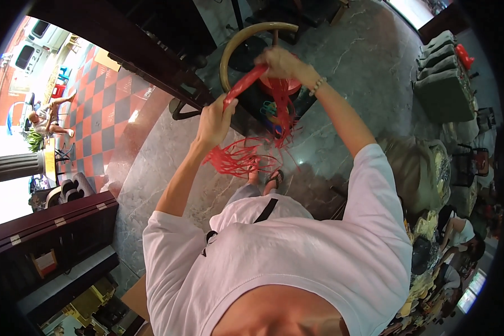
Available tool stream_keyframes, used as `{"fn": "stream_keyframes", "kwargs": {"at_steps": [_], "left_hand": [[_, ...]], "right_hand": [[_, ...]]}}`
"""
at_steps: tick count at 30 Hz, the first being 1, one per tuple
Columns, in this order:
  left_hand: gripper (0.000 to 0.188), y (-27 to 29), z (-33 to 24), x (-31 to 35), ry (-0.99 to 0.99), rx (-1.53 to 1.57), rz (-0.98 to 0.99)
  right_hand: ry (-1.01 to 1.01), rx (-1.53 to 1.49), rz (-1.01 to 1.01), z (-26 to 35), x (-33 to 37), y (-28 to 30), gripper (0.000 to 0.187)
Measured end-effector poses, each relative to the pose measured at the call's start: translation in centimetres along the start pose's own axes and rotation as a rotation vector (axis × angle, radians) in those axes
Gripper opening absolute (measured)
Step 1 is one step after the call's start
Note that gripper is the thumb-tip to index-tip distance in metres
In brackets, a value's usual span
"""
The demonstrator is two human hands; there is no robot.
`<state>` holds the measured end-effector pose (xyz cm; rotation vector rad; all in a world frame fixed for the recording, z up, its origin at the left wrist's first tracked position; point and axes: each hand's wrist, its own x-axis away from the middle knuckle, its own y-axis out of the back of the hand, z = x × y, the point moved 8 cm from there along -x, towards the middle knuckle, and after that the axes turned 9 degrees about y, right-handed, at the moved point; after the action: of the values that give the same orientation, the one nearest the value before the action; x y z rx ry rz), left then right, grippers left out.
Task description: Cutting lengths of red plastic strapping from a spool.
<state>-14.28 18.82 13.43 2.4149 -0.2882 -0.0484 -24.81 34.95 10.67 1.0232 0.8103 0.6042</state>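
My left hand (214, 124) is closed around one end of a bundle of thin red plastic strips (245, 85). Farther out and to the right, my right hand (284, 63), slightly blurred, grips the bundle's other end. Between the hands the strips run tight, gathered like a thick cord. Loose strands fan out below my left hand, and more dangle under the right one. Just beyond stands a chair with a curved wooden armrest (228, 55). Behind the dangling strands, small teal and yellow items show on its dark seat, partly hidden.
A dark wooden door frame (151, 64) rises at the left, with a red-and-grey checked floor (98, 120) and a seated person (50, 117) beyond. Stacked grey-green bundles (445, 92) stand at the right. Bagged piles (417, 173) and other people (459, 232) are nearer on that side.
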Motion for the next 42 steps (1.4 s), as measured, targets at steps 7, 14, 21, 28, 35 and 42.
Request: {"fn": "stream_keyframes", "kwargs": {"at_steps": [7,14,21,28,35,42], "left_hand": [[0.030,2.5,-4.1,-1.3,0.065,0.422,-0.108],[0.026,13.9,1.9,9.0,0.235,0.581,-0.324],[0.027,21.7,14.5,17.9,0.283,0.634,-0.322],[0.028,21.8,34.1,21.9,0.627,0.488,-0.320],[0.088,4.9,22.0,12.3,0.162,-0.397,0.070],[0.054,-9.4,3.4,6.1,-0.213,-0.180,0.420]], "right_hand": [[-0.178,0.279,-0.376,-6.3,1.5,9.5,0.022],[-0.679,-0.608,0.001,-5.1,11.1,5.9,0.024],[-0.632,-0.761,0.160,2.2,15.6,3.0,0.017],[-0.514,-0.688,0.231,6.9,15.0,4.4,0.021],[-0.432,-0.350,0.301,11.4,11.0,-1.9,0.032],[-0.386,-0.256,0.319,14.5,8.3,-6.3,0.026]]}}
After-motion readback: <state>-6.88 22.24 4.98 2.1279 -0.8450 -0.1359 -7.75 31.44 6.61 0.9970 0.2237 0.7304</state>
